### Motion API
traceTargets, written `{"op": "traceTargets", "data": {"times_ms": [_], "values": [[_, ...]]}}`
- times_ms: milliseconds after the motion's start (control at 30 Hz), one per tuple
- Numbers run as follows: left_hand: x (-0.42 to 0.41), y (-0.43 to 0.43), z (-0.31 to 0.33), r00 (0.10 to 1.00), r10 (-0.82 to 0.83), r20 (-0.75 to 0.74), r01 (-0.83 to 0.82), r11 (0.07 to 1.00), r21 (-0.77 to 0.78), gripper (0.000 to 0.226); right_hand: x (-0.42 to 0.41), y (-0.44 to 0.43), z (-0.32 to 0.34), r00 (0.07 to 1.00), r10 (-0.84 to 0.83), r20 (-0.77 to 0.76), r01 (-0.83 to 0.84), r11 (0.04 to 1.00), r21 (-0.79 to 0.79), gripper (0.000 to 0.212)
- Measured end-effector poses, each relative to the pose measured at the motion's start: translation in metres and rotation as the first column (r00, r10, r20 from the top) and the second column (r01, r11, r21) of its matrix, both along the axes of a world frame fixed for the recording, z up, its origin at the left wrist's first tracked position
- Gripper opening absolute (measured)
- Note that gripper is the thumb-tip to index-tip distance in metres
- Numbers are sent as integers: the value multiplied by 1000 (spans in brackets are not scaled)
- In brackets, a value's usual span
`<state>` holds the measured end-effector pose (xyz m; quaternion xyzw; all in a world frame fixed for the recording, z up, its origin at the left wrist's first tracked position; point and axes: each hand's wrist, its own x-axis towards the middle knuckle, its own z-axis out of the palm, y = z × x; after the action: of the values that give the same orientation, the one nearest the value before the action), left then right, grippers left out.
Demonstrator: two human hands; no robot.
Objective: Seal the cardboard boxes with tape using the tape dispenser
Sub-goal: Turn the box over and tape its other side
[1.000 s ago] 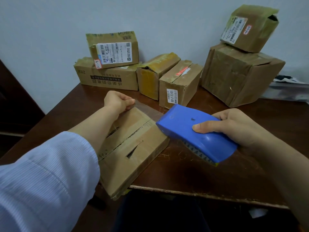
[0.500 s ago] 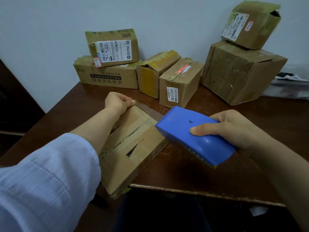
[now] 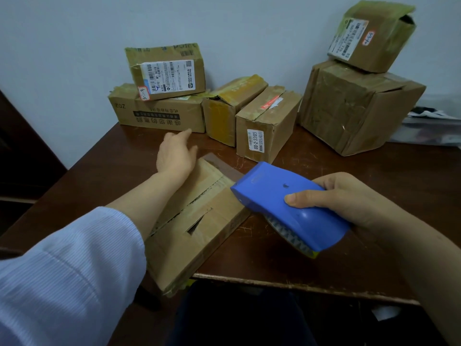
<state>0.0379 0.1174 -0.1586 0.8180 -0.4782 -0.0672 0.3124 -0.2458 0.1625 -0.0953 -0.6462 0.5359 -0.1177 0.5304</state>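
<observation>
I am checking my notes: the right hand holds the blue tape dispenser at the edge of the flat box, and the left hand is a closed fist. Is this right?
Not fully. The head view shows the left hand open, fingers straight, not a fist. The rest stands: the right hand holds the blue tape dispenser at the edge of the flat box.

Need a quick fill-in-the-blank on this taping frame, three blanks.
The right hand grips the ____ tape dispenser.
The left hand is ____, gripping nothing.
Behind the flat box stand ____ other boxes.
Missing words: blue; open; six.
</observation>
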Motion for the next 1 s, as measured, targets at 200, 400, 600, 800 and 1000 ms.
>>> {"op": "traceTargets", "data": {"times_ms": [200,400,600,800,1000], "values": [[-37,37,23,917,-399,16,358,839,411,70,-1,-2,-2,998,22,-59,-26,997,-66,86],[-30,53,23,853,-516,-77,415,581,700,139,-2,-1,0,991,119,56,-112,986,-125,61],[-33,48,12,830,-556,41,343,569,747,163,8,4,-3,938,181,-297,-267,921,-283,99],[-24,32,13,823,-563,73,331,580,744,162,16,5,-9,808,177,-562,-450,802,-394,101],[-18,27,15,809,-585,55,340,543,768,161,-20,20,-4,791,225,-569,-465,826,-320,100]]}}
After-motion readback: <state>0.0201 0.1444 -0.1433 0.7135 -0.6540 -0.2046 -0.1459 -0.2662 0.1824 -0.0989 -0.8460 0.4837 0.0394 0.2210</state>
